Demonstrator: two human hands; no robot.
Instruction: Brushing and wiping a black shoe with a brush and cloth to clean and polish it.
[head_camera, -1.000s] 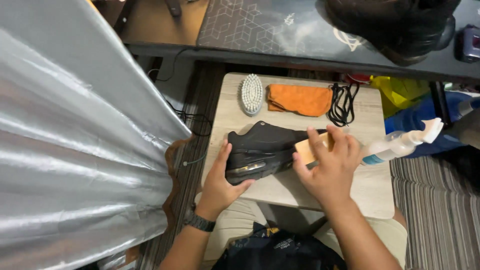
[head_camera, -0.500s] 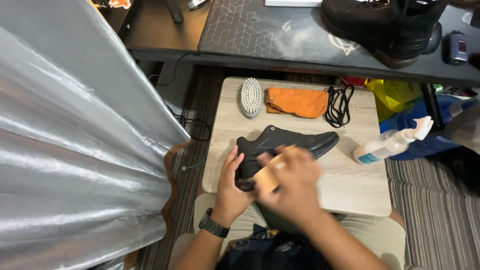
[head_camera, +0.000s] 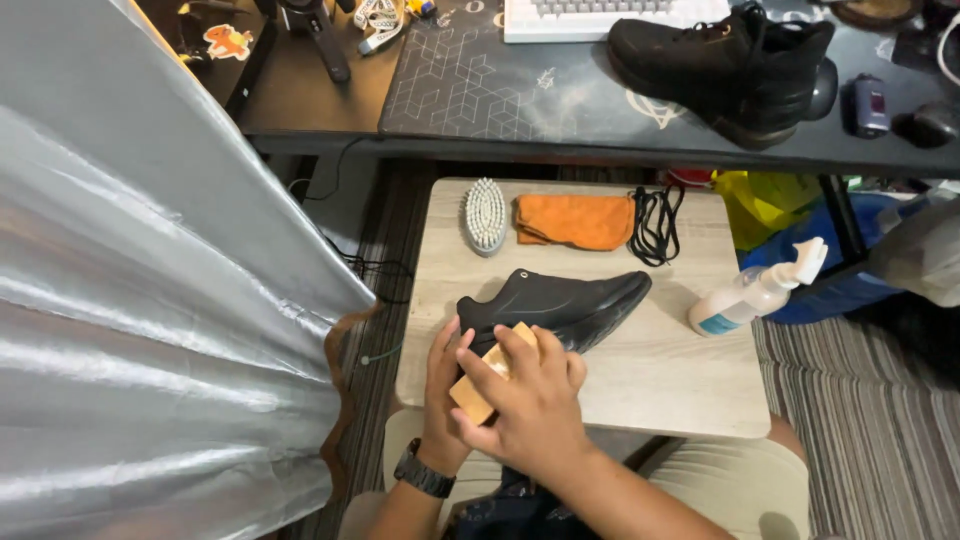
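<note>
- Here, the right hand (head_camera: 530, 400) is gripping a small wooden brush (head_camera: 490, 378) and pressing it against the heel end of the black shoe (head_camera: 560, 305).
- The left hand (head_camera: 447, 385) is clasping that heel, steadying the shoe, which is lying on its side on the small wooden table (head_camera: 660, 375).
- The scrubbing step is seemingly under way.
- Working toward the toe is going to call for a firm hold and short strokes, keeping clear of the spray bottle (head_camera: 752, 293) nearby.

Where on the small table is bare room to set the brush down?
Free: the table right of the right hand, below the black shoe, left of the spray bottle. Crowded: the far edge, with white brush, orange cloth, laces.
</note>
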